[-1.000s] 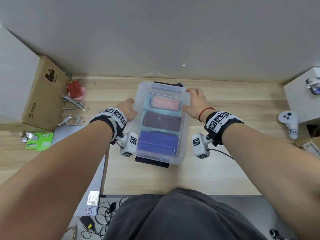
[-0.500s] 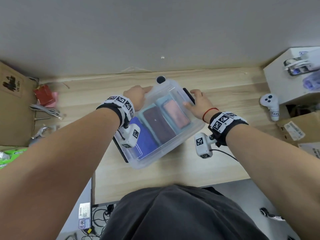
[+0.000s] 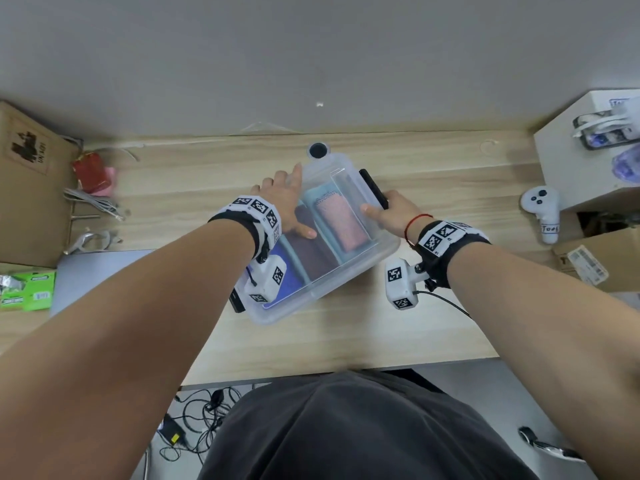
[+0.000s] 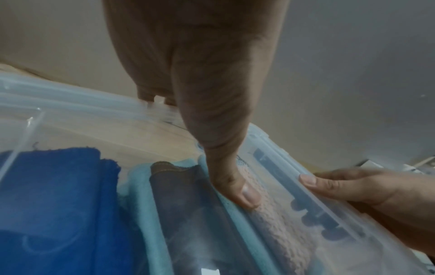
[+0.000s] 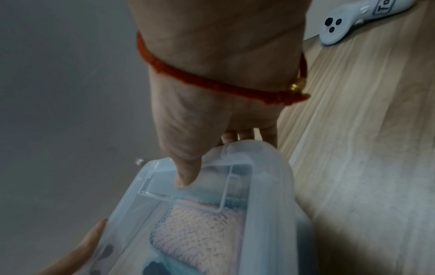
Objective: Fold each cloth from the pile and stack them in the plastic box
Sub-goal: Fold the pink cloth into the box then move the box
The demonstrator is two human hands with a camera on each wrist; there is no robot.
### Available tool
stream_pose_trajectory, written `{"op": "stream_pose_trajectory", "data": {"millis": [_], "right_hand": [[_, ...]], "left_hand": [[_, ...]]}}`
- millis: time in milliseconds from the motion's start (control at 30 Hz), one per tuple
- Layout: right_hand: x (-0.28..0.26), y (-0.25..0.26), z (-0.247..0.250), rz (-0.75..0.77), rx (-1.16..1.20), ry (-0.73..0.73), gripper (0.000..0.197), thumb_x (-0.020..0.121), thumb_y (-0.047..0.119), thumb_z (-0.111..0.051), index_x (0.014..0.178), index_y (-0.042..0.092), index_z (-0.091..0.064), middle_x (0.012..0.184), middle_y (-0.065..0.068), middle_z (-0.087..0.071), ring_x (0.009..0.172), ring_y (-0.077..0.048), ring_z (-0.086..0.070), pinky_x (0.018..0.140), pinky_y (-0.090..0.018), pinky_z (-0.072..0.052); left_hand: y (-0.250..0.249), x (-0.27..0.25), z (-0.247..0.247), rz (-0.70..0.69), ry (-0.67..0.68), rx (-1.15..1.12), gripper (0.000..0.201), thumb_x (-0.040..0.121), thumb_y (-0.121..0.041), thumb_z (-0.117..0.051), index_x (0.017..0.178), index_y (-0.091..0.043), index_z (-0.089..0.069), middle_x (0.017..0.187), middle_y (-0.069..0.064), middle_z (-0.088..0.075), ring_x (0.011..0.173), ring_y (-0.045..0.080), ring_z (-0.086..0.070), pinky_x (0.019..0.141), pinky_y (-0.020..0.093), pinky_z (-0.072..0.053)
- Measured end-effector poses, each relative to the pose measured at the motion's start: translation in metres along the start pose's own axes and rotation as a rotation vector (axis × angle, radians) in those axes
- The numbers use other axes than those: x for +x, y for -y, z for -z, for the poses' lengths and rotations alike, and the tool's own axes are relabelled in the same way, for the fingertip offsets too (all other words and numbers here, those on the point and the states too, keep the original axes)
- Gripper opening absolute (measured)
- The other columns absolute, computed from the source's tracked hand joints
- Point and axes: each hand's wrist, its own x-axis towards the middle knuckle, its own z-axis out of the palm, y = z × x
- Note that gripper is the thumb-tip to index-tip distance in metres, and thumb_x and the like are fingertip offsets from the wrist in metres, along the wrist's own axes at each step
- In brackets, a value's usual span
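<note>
The clear plastic box [image 3: 277, 317] lies diagonally on the wooden table with its lid on and black latches [image 3: 373, 188] at both ends. Through the lid I see a pink cloth [image 3: 341, 223], a brown cloth [image 3: 313, 251] and a blue cloth [image 3: 292, 282], folded side by side on teal cloth. My left hand [image 3: 284, 199] holds the far long side, thumb [image 4: 237, 193] flat on the lid and fingers over the rim. My right hand [image 3: 391, 213] grips the right end by the latch, with its thumb [image 5: 186, 176] on the lid and its fingers round the end.
A white controller [image 3: 542, 213] lies to the right, beside a white box [image 3: 588, 168] and a cardboard carton [image 3: 602, 261]. At the left are a cardboard box [image 3: 27, 181], a red packet [image 3: 91, 171], cables and a green packet [image 3: 27, 289]. A black round cap [image 3: 318, 150] sits behind the box.
Both hands have turned the box clockwise, from lengthwise to diagonal. The pink end swung to the right and the blue end to the near left. My view shifted left.
</note>
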Motion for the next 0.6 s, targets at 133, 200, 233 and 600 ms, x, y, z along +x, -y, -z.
{"op": "stream_pose_trajectory", "data": {"millis": [133, 200, 233, 600], "right_hand": [[0.002, 0.010, 0.001, 0.100, -0.082, -0.114, 0.060, 0.078, 0.048, -0.070, 0.124, 0.013, -0.055, 0.116, -0.007, -0.060, 0.097, -0.022, -0.060, 0.088, -0.034, -0.050], [0.002, 0.017, 0.002, 0.147, -0.161, -0.146, 0.060, 0.077, 0.045, -0.071, 0.126, 0.014, -0.054, 0.120, -0.008, -0.054, 0.096, -0.019, -0.053, 0.092, -0.030, -0.046], [0.001, 0.021, 0.001, 0.162, -0.204, -0.150, 0.060, 0.078, 0.044, -0.070, 0.125, 0.013, -0.052, 0.118, -0.008, -0.053, 0.096, -0.020, -0.051, 0.089, -0.029, -0.044], [-0.011, 0.049, -0.008, 0.193, -0.542, -0.275, 0.040, 0.087, 0.035, -0.069, 0.109, 0.006, -0.054, 0.100, -0.014, -0.066, 0.084, -0.029, -0.059, 0.065, -0.030, -0.040]], "left_hand": [[0.002, -0.001, -0.001, -0.006, -0.012, 0.014, 0.138, 0.057, -0.073, -0.073, 0.149, -0.024, 0.017, 0.150, 0.012, -0.023, 0.133, 0.036, -0.034, 0.109, 0.050, -0.032], [0.002, 0.000, 0.001, -0.006, -0.005, 0.011, 0.138, 0.057, -0.072, -0.074, 0.150, -0.024, 0.016, 0.151, 0.012, -0.023, 0.134, 0.035, -0.033, 0.109, 0.051, -0.031], [0.002, 0.000, 0.001, -0.005, 0.000, 0.009, 0.138, 0.057, -0.072, -0.074, 0.150, -0.024, 0.016, 0.151, 0.011, -0.022, 0.135, 0.035, -0.032, 0.110, 0.051, -0.031], [0.001, 0.002, 0.005, -0.013, 0.025, 0.017, 0.142, 0.056, -0.072, -0.075, 0.149, -0.022, 0.020, 0.157, 0.009, -0.011, 0.144, 0.033, -0.015, 0.114, 0.057, -0.021]]}}
